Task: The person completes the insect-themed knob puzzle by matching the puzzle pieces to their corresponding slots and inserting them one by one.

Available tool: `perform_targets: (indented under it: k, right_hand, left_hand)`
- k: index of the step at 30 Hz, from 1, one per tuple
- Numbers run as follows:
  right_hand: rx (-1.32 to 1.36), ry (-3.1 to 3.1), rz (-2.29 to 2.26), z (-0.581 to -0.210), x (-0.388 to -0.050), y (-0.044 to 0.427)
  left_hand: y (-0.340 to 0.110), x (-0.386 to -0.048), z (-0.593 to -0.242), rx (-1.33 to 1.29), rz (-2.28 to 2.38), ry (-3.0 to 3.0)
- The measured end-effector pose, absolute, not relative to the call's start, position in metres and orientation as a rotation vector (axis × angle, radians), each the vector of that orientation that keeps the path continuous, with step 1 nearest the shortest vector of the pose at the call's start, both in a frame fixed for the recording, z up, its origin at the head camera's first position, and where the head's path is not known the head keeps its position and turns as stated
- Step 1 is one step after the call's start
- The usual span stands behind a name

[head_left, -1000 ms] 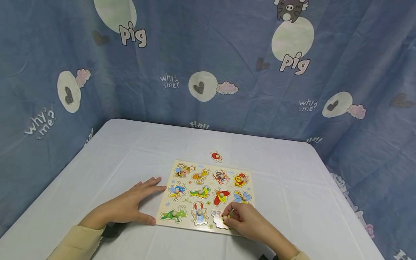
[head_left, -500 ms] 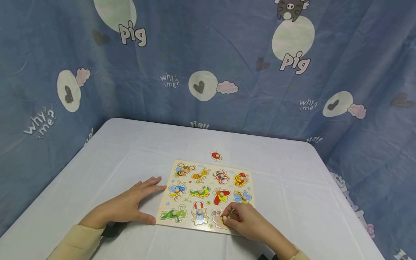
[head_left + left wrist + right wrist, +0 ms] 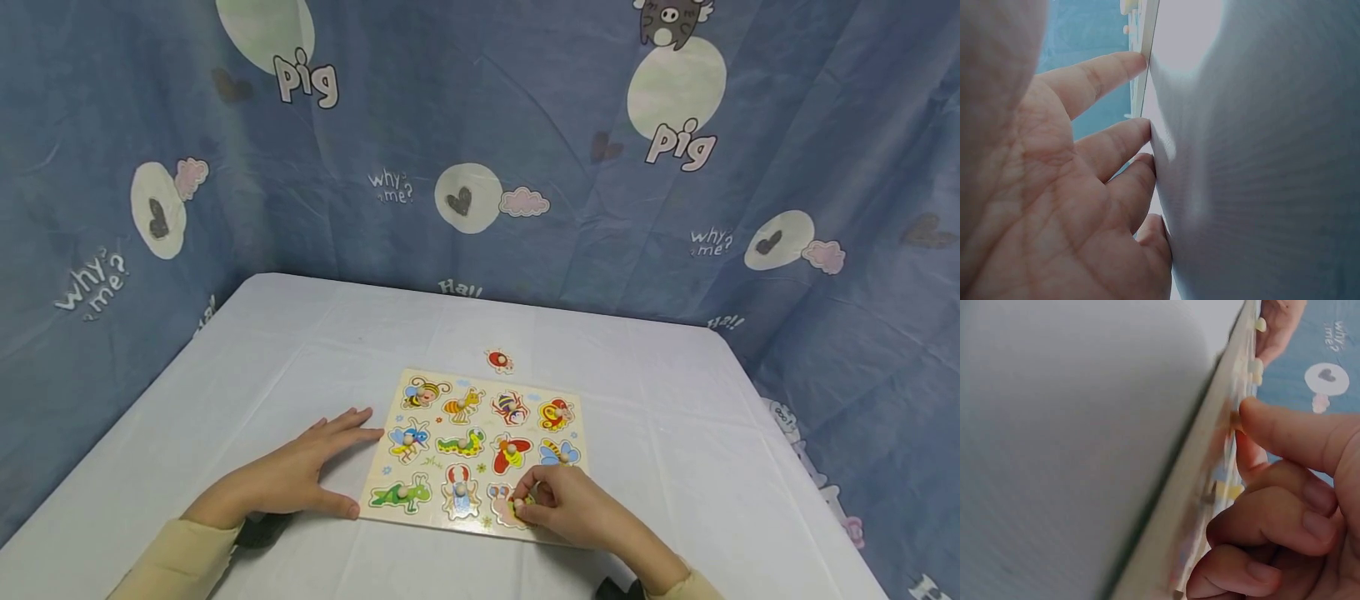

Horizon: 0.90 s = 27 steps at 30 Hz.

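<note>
A wooden knob puzzle board (image 3: 442, 528) with colourful insect pieces lies on the table. My right hand (image 3: 566, 507) is over its front right part, thumb and forefinger pinching the small knob of a pink puzzle piece (image 3: 501, 510) with two round eyes. That piece lies in the front row, its right side partly covered by the fingers. In the right wrist view, the thumb (image 3: 1291, 434) meets the knob (image 3: 1235, 421) close to the board. My left hand (image 3: 288, 471) rests with spread fingers at the board's left edge, its thumb tip by the front left corner.
A red ladybird piece (image 3: 499, 361) lies on the white-covered table (image 3: 660, 417) just beyond the board's far edge. Several knobbed pieces, such as the green grasshopper (image 3: 402, 493) and the caterpillar (image 3: 461, 443), sit in the board. A blue printed curtain (image 3: 480, 108) hangs behind the table.
The pink piece under my right fingers has gone from slightly tilted and glinting to lying flat in the board. The right wrist has shifted slightly; the left hand has stayed put.
</note>
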State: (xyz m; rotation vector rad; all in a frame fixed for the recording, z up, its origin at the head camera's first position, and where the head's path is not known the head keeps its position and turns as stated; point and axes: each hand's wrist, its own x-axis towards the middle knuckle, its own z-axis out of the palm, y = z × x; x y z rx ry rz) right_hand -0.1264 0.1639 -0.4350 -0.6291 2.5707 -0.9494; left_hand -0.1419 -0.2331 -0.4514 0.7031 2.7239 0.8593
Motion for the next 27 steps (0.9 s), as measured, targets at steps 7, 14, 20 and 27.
perform_targets:
  k: [7,14,20,27]
  right_hand:
    - [-0.654,2.526,-0.937,-0.426,-0.138,0.167]
    - [-0.593,2.605,-0.977,-0.415,-0.171,0.168]
    - [-0.434,2.716,-0.990,-0.406,-0.203,0.164]
    - [-0.271,2.805,-0.984,-0.407,-0.241,0.156]
  left_hand:
    - [-0.233,-0.142,-0.453,0.694,0.855,2.724]
    - [-0.234,-0.143,-0.454,0.688,0.857,2.724]
    - [-0.234,-0.142,-0.452,0.689,0.866,2.711]
    - [-0.233,-0.141,-0.451,0.691,0.881,2.709]
